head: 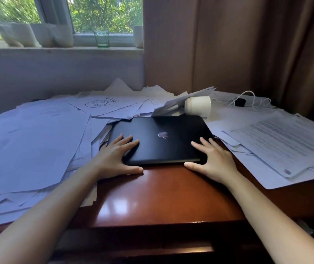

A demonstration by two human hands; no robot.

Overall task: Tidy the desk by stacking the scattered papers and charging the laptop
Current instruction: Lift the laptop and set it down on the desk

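**Q:** What are the hands doing?

**A:** Both lie flat on a closed black laptop (163,138). The left hand (114,157) rests on its near left corner, with the fingers straight on the lid and the thumb stretched along the front edge. The right hand (215,161) mirrors it at the near right corner, fingers spread and straight. Neither hand curls round anything.

**Q:** Where does the laptop sit?

**A:** Between the hands and just beyond them, on a glossy brown desk (161,197).

**Q:** And the papers?

**A:** A wide heap of papers (30,141) spreads outward from the left hand. Printed sheets (278,141) lie outward from the right hand. Past the fingertips, behind the laptop, lies a sheet with a drawn face (102,105). Beyond the right hand a white cylinder (198,106) lies on its side. Farther off is a white cable (247,98), beside a small black block (240,102).
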